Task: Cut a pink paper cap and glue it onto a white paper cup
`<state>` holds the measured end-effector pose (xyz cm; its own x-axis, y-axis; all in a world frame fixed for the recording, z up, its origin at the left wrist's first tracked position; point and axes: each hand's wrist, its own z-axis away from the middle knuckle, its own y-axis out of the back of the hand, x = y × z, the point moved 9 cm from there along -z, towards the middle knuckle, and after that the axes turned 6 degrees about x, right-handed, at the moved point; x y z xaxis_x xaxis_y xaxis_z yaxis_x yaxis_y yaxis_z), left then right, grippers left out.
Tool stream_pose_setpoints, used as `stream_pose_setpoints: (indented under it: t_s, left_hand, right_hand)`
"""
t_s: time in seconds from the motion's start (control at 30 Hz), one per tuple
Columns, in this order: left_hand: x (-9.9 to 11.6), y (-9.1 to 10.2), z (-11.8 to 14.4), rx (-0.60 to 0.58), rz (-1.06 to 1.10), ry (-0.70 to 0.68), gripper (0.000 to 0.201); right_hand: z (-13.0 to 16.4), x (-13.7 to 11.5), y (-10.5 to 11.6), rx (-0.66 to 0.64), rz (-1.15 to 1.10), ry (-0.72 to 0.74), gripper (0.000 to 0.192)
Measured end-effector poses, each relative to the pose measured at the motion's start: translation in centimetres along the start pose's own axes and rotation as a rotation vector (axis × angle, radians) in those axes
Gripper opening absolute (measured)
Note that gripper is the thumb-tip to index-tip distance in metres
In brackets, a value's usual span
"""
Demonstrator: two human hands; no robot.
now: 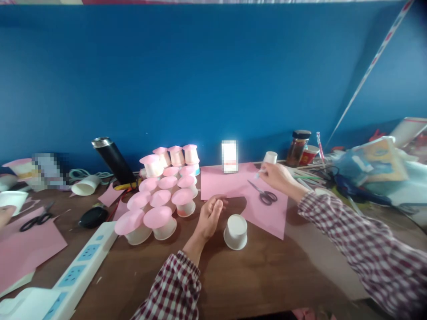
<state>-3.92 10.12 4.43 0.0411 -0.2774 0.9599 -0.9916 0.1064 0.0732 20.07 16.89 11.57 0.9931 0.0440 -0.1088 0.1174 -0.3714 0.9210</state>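
My left hand (211, 212) hovers over the brown table (267, 271), fingers loosely curled, holding nothing, just left of an upside-down white paper cup (235, 231). My right hand (275, 175) reaches to the back of a pink paper sheet (267, 212) and pinches a small whitish object, close to another white paper cup (270, 157). Black-handled scissors (263, 194) lie on the pink sheet just in front of that hand. Both arms wear plaid sleeves.
Several inverted cups with pink paper tops (162, 195) cluster at centre left. A black flask (113, 161), a power strip (78, 266), more scissors (36, 219) and pink paper (26, 249) lie left. A jar (298, 147), pens and bags (370, 171) crowd the right.
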Motion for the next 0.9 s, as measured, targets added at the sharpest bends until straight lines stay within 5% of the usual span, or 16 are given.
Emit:
stream_pose_setpoints:
  t_s: [0.13, 0.23, 0.5, 0.9]
  left_hand:
    - [0.7, -3.2, 1.8, -0.389, -0.111, 0.007, 0.071]
    - [1.0, -4.3, 2.7, -0.497, -0.252, -0.012, 0.083]
    - [0.8, -3.6, 2.3, -0.343, -0.392, 0.005, 0.06]
    - [0.9, -2.7, 1.5, -0.164, -0.377, -0.093, 0.05]
  right_hand:
    - [0.2, 1.7, -2.1, -0.054, 0.057, -0.05, 0.026]
    - [0.4, 1.9, -2.9, -0.067, 0.063, -0.067, 0.029]
    - [1.3, 1.6, -2.9, -0.072, 0.007, -0.015, 0.044]
    - [4.7, 2.5, -2.0, 0.059, -0.119, -0.093, 0.075]
